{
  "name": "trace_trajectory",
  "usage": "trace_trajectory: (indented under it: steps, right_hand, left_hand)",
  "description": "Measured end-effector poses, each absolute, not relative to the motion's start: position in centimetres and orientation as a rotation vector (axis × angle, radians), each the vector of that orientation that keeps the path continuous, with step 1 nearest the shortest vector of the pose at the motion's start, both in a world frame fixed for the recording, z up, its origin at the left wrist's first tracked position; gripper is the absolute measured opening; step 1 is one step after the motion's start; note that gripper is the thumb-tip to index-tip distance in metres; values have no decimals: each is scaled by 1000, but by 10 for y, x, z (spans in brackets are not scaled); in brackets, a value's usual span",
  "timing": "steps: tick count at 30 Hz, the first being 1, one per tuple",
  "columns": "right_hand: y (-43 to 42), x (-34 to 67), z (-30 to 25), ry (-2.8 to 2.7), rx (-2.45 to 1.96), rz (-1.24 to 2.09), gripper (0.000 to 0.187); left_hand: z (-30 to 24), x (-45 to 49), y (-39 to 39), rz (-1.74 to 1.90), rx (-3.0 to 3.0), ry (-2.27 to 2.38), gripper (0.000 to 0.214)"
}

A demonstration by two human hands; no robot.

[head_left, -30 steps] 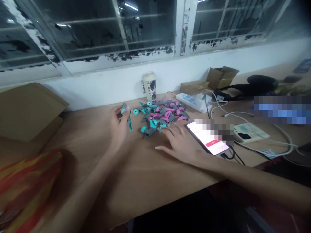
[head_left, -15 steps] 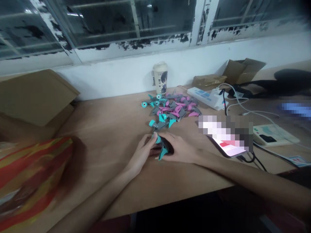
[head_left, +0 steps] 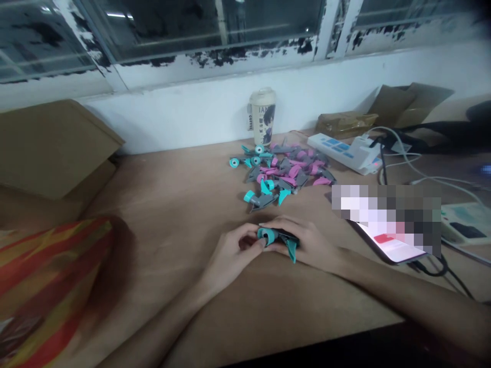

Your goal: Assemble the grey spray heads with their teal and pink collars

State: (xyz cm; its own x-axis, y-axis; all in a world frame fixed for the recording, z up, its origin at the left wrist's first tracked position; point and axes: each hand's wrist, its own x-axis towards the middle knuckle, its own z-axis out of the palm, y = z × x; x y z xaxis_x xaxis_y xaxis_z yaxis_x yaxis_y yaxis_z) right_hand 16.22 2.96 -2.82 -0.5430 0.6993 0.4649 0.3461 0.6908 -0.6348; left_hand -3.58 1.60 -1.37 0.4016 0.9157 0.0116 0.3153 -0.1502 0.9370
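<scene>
My two hands meet over the wooden table [head_left: 172,204], both closed round one small teal and grey plastic clip [head_left: 276,238]. My left hand [head_left: 232,255] pinches its round teal end. My right hand [head_left: 307,243] wraps over the grey body, and a teal tip sticks out below the fingers. Beyond the hands lies a pile of several teal, pink and grey clips [head_left: 282,174].
A printed paper cup [head_left: 262,117] stands at the wall behind the pile. A white power strip [head_left: 345,152] with cables, a lit phone [head_left: 391,245] and a small device lie right. Cardboard boxes [head_left: 49,148] sit left, a red-yellow bag [head_left: 46,276] near left.
A second ago my left hand held a clip up alone while my right lay flat by the pile. The hands have since come together near the table's front, both gripping the clip.
</scene>
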Motion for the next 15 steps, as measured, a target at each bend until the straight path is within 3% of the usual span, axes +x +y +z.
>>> trace_trajectory:
  steps: [15]
  right_hand:
    - [23,163,-34,-2213,-748,574,35]
  left_hand:
    - [-10,-38,21,604,1786,1139,14]
